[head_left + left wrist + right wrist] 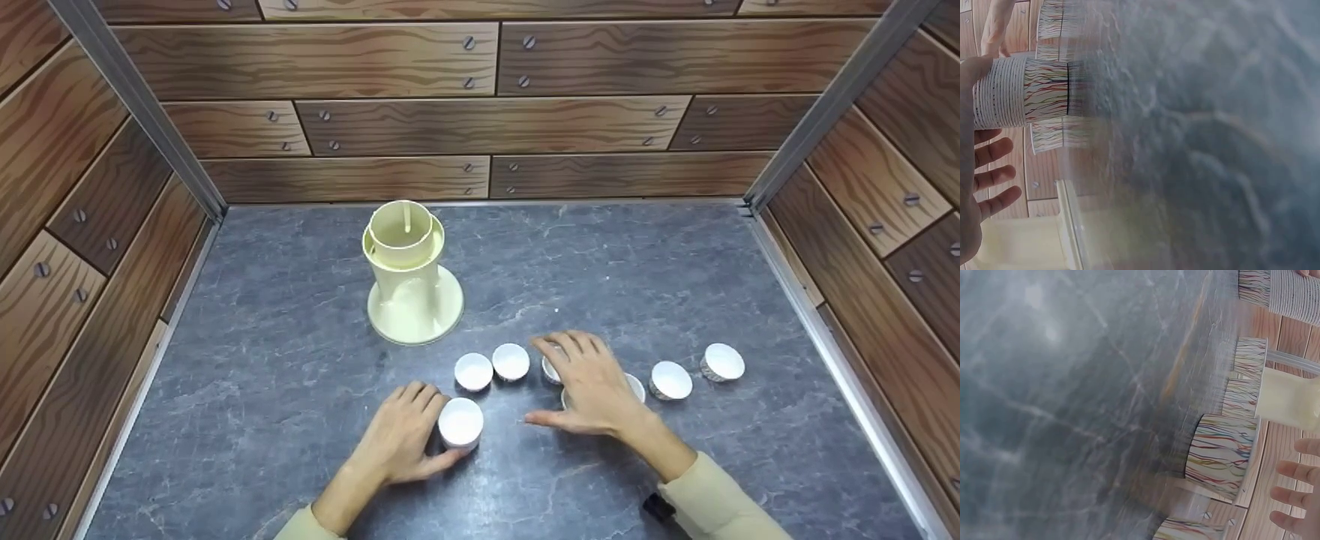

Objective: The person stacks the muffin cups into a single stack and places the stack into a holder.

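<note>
A tall stack of white paper baking cups with coloured streaks [460,424] stands on the table. My left hand [405,435] holds it between thumb and index finger near the top, as the left wrist view shows; the other fingers stick out past it. My right hand [592,386] hovers with spread fingers over several single baking cups and partly hides them. One such cup [1221,453] stands just below its fingers in the right wrist view. Left of that hand are two more cups, one [473,372] close beside the other [511,362].
Two single cups stand at the right, one nearer [670,380] and one farther out [722,362]. Behind the stack rises a pale yellow cylindrical stand [412,300] on a round base. Wood-patterned walls [397,127] enclose the grey marbled table [262,360].
</note>
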### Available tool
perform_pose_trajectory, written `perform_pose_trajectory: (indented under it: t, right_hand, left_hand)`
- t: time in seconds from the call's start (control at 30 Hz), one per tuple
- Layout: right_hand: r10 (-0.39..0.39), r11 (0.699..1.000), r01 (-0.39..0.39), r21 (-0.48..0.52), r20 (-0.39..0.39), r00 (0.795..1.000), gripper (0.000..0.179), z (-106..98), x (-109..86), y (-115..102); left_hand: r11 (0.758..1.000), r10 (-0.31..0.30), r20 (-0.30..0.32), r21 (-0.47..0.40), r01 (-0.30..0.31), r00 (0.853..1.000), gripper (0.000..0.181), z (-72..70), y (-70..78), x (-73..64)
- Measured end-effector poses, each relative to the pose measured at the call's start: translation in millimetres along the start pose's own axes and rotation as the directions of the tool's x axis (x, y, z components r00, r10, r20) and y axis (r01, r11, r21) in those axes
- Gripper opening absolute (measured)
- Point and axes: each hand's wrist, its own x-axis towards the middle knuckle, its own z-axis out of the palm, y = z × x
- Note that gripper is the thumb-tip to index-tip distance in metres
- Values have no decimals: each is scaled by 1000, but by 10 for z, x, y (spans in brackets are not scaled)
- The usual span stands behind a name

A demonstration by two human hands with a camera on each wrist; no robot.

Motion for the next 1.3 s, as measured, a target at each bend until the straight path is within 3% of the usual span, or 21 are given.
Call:
perform_pose_trajectory:
  t: [0.47,0.83,1.3]
  right_hand:
    - [-45,999,46,-8,63,997,110,-9,207,-60]
    - [-101,991,111,-75,129,986,104,12,357,-91]
    - [-124,988,140,-68,202,971,96,73,478,-3]
  left_hand:
    - [1000,8,-6,-16,-8,1000,64,23,-37,6]
    - [1000,8,5,-8,-8,1000,65,19,-35,11]
    - [1000,5,16,-28,-5,1000,67,13,-25,15]
